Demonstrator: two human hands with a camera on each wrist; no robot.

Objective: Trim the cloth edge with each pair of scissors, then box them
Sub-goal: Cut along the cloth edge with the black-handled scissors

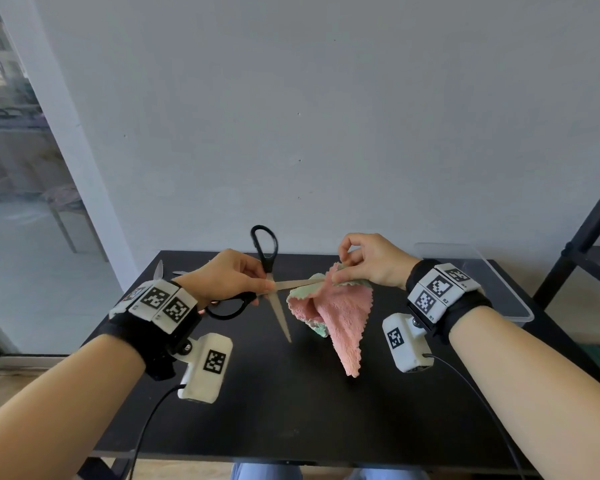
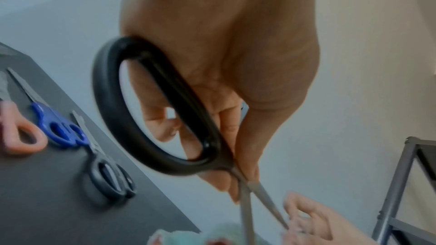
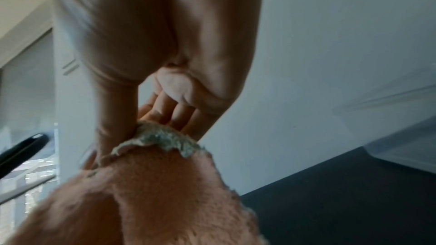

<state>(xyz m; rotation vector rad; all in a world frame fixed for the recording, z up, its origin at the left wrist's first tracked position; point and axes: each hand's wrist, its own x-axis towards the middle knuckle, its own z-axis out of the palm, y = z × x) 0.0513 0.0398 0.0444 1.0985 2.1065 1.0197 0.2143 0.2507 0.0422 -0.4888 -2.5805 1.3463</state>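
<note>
Left hand (image 1: pixel 227 277) works the big black scissors (image 1: pixel 269 271), blades wide apart, at the cloth (image 1: pixel 336 317) edge.
Right hand (image 1: pixel 371 261) pinches the pink-green cloth's top edge and lifts it off the black table (image 1: pixel 291 410), likely to keep the edge taut for the blade. Three other pairs (image 2: pixel 70 133) lie at the table's left; the clear box (image 1: pixel 499 289) waits far right, seemingly empty, though blurred.
</note>
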